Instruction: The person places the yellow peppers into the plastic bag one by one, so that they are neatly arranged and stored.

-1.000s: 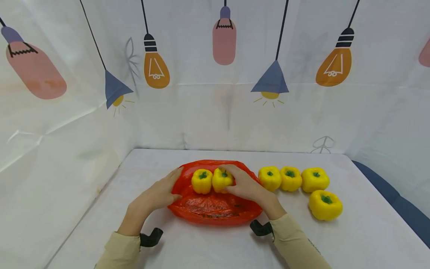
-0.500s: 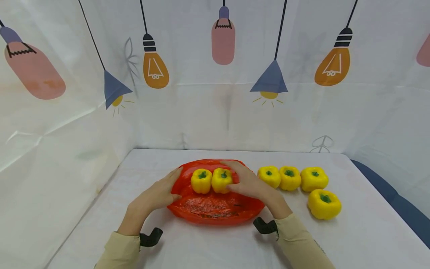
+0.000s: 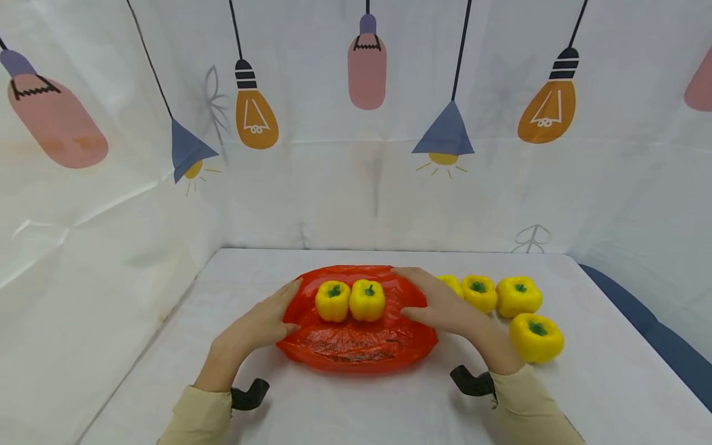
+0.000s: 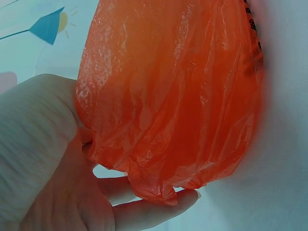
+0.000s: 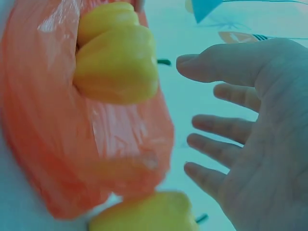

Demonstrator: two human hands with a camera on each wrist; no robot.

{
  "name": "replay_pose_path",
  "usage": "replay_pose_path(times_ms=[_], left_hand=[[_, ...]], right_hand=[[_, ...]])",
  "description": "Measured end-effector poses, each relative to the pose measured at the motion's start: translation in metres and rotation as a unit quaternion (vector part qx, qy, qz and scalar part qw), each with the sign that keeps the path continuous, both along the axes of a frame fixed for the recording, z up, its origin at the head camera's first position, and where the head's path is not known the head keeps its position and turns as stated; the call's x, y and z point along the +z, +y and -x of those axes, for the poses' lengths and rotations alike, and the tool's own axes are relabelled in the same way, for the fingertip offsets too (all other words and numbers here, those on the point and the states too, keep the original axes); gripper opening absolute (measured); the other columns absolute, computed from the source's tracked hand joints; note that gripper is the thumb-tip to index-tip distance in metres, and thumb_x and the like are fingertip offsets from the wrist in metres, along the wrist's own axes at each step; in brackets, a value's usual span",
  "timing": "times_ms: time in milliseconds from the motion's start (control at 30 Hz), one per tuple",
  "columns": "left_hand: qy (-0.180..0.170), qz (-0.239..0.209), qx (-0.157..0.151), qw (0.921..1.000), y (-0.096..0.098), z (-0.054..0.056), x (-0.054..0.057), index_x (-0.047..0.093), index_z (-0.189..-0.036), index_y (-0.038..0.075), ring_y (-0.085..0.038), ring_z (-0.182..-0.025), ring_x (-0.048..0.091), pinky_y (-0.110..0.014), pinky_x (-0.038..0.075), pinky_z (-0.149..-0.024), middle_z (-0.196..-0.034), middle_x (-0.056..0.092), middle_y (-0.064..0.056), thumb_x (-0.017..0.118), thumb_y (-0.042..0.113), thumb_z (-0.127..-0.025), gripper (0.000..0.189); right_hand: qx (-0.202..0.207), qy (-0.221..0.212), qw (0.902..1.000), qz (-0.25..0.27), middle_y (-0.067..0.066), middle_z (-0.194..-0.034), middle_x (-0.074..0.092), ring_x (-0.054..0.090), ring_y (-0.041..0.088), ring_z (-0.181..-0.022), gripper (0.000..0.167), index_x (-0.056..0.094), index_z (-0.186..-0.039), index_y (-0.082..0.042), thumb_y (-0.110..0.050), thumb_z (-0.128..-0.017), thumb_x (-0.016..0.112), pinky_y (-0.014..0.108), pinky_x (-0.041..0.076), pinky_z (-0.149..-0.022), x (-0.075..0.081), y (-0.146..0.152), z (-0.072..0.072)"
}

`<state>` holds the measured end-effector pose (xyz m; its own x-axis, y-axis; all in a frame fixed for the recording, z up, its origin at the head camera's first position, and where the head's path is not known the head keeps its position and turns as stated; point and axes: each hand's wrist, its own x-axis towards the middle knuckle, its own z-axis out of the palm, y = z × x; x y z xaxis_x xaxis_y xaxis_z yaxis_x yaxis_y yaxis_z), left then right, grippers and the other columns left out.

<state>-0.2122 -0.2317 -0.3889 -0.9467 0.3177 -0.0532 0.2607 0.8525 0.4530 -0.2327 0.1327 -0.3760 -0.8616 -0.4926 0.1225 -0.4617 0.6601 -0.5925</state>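
Note:
A red plastic bag [image 3: 356,343] lies open in the middle of the white table. Two yellow bell peppers [image 3: 332,301] [image 3: 367,300] sit side by side in its mouth. At the bag's left edge my left hand [image 3: 267,315] holds the plastic, thumb on the near side; in the left wrist view, fingers [image 4: 149,211] bend along the bag's crumpled end. My right hand [image 3: 445,303] hovers over the bag's right side, fingers spread and nothing in them. In the right wrist view, a gap separates its thumb from the nearer pepper [image 5: 118,67].
To the right of the bag several more yellow bell peppers [image 3: 518,296] stand in a row, the leftmost partly hidden by my right hand. Another pepper [image 3: 536,338] sits nearer the front. White curtains [image 3: 311,191] with printed lamps rise behind the table.
My right hand has let go of the right pepper in the bag and drawn back to the right. That pepper stays beside the other one. My left hand has kept its place.

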Motion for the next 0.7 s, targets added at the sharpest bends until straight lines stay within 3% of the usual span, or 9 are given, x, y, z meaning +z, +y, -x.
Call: replay_pose_path(times_ms=[233, 467, 700], left_hand=[[-0.003, 0.004, -0.003, 1.0, 0.0, 0.0, 0.001, 0.014, -0.161, 0.014, -0.039, -0.149, 0.029, -0.061, 0.029, -0.118, -0.167, 0.02, -0.01, 0.068, 0.019, -0.092, 0.088], [-0.008, 0.008, 0.0, 0.9999, 0.001, 0.0, 0.001, 0.014, -0.161, 0.013, -0.04, -0.149, 0.028, -0.063, 0.029, -0.117, -0.166, 0.02, -0.012, 0.068, 0.02, -0.092, 0.088], [-0.015, 0.008, 0.003, 0.9998, 0.002, 0.0, 0.0, 0.014, -0.161, 0.013, -0.042, -0.149, 0.028, -0.063, 0.029, -0.117, -0.166, 0.02, -0.013, 0.068, 0.02, -0.092, 0.088]], right_hand=[[-0.039, 0.009, 0.9988, -0.026, -0.004, -0.154, 0.042, 0.043, 0.027, -0.141, 0.067, 0.039, -0.149, -0.036, -0.026, -0.09, 0.069, 0.058, 0.044, -0.109, 0.008, 0.029, -0.016], [-0.041, 0.025, 0.9981, -0.037, 0.004, -0.151, 0.048, 0.045, 0.032, -0.138, 0.066, 0.045, -0.148, -0.022, -0.021, -0.088, 0.073, 0.057, 0.046, -0.107, 0.016, 0.057, -0.031], [-0.077, -0.008, 0.995, -0.062, 0.009, -0.151, 0.048, 0.044, 0.037, -0.138, 0.064, 0.047, -0.147, -0.021, -0.025, -0.089, 0.073, 0.064, 0.041, -0.108, 0.02, 0.088, -0.042]])
